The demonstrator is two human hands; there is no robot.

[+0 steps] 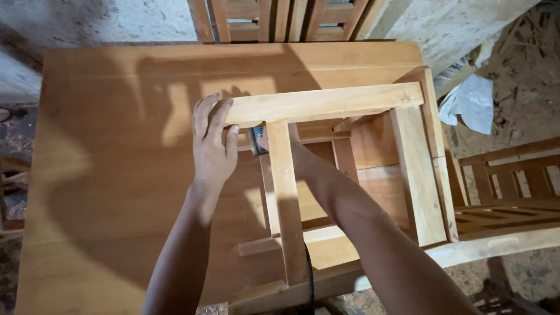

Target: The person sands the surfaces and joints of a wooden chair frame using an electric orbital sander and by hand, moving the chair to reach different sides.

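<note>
A pale wooden frame (326, 100) of rails and posts, like a small stool or chair, lies on a broad wooden tabletop (105, 175). My left hand (213, 143) rests flat on the left end of the frame's top rail, fingers spread. My right arm reaches under an upright rail (287, 204), and my right hand (263, 140) is mostly hidden behind it. That hand seems to hold a small grey and dark power tool (257, 139) inside the frame. A black cord (310, 283) runs down near the frame's bottom edge.
Slatted wooden chair parts (274, 17) stand behind the table. Another slatted wooden frame (507, 181) lies at the right. A white crumpled cloth or paper (469, 102) sits on the dusty ground, right of the table. Rough pale wall behind.
</note>
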